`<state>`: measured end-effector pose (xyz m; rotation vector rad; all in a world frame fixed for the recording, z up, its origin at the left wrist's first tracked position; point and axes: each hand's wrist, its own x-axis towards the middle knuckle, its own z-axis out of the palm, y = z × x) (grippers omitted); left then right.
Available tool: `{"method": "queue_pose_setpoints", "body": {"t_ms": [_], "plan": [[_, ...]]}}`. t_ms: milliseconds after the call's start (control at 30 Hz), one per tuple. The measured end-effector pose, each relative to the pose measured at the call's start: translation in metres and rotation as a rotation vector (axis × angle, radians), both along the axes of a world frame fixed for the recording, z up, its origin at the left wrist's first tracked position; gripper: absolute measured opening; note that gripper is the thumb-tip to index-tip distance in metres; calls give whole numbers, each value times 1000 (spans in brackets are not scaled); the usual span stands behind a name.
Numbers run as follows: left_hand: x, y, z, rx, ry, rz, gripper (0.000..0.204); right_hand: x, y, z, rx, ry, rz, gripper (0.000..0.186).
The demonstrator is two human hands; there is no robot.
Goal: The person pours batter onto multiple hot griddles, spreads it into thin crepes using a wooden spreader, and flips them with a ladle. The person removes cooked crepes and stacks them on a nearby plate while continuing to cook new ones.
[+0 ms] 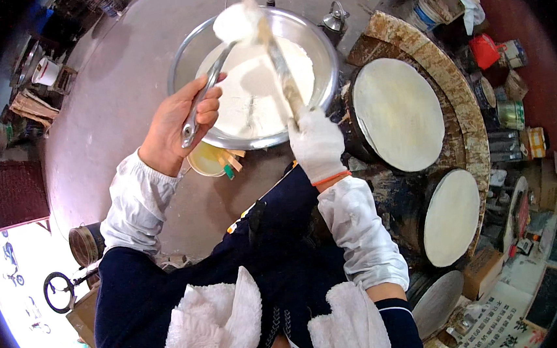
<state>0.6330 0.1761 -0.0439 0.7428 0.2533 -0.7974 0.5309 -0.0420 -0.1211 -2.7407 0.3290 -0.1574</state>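
From the head camera, your left hand [179,119] is bare and clenched around the handle of a metal ladle [209,81], whose bowl is lifted just beyond your knuckles and heaped with white batter [235,21]. Your right hand [315,143], in a white glove, grips the lower end of a wooden scraper [281,69]; its upper end touches the batter on the ladle. Both tools hang over a wide steel basin [310,40] that sits just ahead of your hands and holds a pool of the same white batter. Just below your left hand, tucked under the basin's rim, stands a small yellow bowl [205,161] with a few sticks in it. To the right of your gloved hand is a round griddle [398,113] covered by a thin pale sheet, and nearer you on that side a second griddle [452,216], likewise covered. A white towel [215,329] lies on your lap, close below both forearms.
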Motion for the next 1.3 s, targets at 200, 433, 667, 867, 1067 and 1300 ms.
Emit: {"method": "queue_pose_setpoints", "body": {"t_ms": [200,433,667,867,1067,1300], "plan": [[-40,17,-37,-2,101,-179,33,-86,-22,-46,-12,-137,-151,43],[-135,-72,16,38,7,-534,42,-252,-75,-25,-170,-496,-638,22],[-206,-173,49,-73,88,-979,44,-420,-50,-40,51,-186,-1149,41],[-319,-307,48,-208,178,-1421,38,-547,-18,-43,840,-1028,-1523,54],[-473,-413,39,-146,-73,-1650,38,-604,2,10,911,-1543,-1732,48],[-649,-476,-41,-57,-524,-1808,38,-640,-45,23,797,-1533,-1770,53]]}}
